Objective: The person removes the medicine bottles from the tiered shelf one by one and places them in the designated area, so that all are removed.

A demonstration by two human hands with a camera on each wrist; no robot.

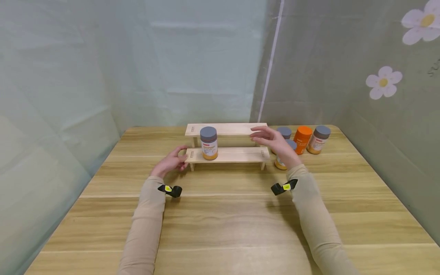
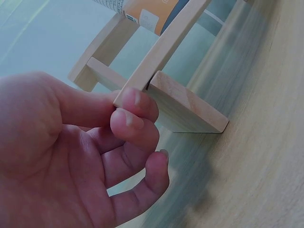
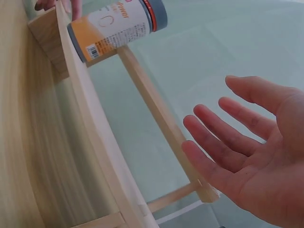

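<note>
Jar (image 1: 209,143) stands on rack (image 1: 237,154) lower tier; four jars (image 1: 302,139) remain on counter (image 1: 220,221). Left hand (image 1: 170,162) pinches rack end; right hand (image 1: 271,141) open, empty.

The left hand (image 2: 71,161) is seen at seven o'clock, its curled fingertips (image 2: 135,102) pressed against the end of the wooden rack (image 2: 185,107). A jar (image 2: 142,12) is glimpsed at twelve o'clock on the shelf, above the table (image 2: 266,156).
</note>
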